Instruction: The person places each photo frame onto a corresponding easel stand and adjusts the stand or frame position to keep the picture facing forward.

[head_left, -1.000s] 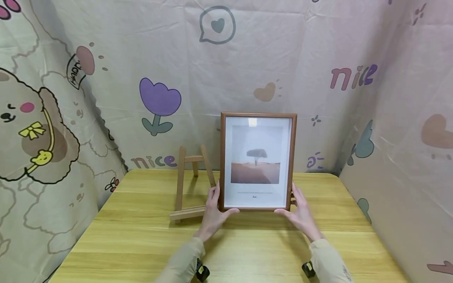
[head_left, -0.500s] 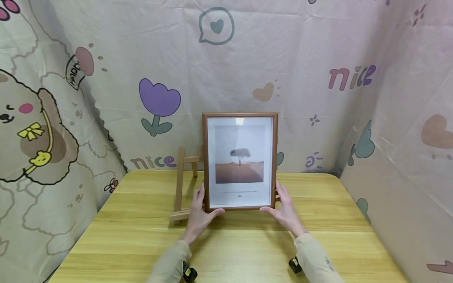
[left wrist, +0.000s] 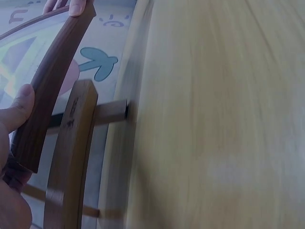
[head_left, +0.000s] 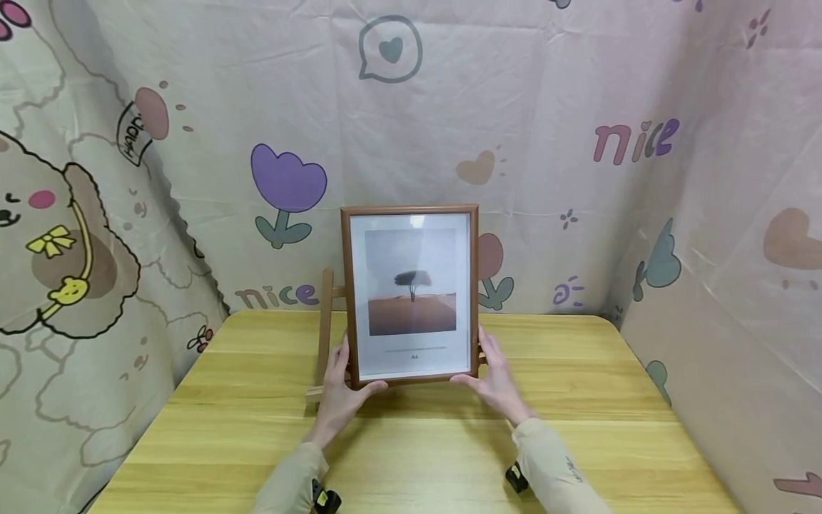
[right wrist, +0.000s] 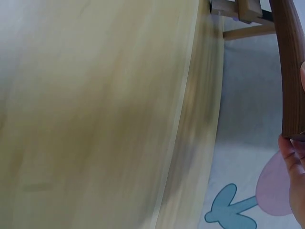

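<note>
A brown picture frame (head_left: 474, 285) with a print of a lone tree stands upright between both hands, facing the head camera. My left hand (head_left: 340, 392) grips its lower left corner, thumb along the bottom front edge. At the lower right corner my right hand (head_left: 497, 385) grips it the same way. Behind the frame is a small wooden easel (head_left: 324, 328), mostly hidden; its left leg and the end of its ledge show. In the left wrist view the frame's bottom edge (left wrist: 52, 71) hangs just above the easel's ledge (left wrist: 71, 152), with a gap to the table.
The light wooden table (head_left: 578, 428) reaches back to a patterned cloth (head_left: 411, 128) that hangs behind and along both sides. A small black device (head_left: 326, 497) is strapped at the left wrist, and a similar device (head_left: 516, 477) at the right.
Both hands have carried the picture frame leftward, from beside the easel to in front of it. The frame now covers most of the easel and leans slightly.
</note>
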`<control>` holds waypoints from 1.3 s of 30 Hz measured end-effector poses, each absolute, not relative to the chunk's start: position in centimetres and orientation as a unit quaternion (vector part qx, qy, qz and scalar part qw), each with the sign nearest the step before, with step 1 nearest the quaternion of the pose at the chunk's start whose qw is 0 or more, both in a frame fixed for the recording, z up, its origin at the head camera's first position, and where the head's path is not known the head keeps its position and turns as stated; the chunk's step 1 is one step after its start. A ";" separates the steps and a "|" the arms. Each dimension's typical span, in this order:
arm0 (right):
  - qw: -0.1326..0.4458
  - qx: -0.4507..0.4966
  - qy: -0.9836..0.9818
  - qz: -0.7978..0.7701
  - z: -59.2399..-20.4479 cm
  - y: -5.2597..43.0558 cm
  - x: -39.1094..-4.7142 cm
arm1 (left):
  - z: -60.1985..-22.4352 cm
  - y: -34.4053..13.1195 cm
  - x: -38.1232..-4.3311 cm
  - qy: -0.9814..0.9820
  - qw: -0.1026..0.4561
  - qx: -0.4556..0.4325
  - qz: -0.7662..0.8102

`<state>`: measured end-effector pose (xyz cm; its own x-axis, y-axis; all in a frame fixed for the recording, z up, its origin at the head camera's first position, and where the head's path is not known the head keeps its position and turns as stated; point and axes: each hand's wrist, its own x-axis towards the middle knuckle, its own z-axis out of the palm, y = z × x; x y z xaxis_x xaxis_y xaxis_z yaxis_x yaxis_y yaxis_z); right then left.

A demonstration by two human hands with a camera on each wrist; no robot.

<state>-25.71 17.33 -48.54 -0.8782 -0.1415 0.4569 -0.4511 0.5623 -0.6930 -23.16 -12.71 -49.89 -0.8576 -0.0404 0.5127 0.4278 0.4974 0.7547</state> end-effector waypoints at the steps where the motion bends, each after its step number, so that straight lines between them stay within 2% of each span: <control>1: 0.177 0.172 -0.865 0.438 -48.6 17.1 -25.8 | -49.9 -12.9 -23.1 -0.832 0.240 -0.115 -0.487; 20: 0.203 0.220 -0.854 0.425 -49.1 13.5 -27.0 | -50.7 -16.6 -23.1 -0.816 0.278 -0.120 -0.492; 39: 0.195 0.245 -0.849 0.425 -49.4 10.5 -27.9 | -51.2 -19.4 -22.9 -0.823 0.287 -0.099 -0.480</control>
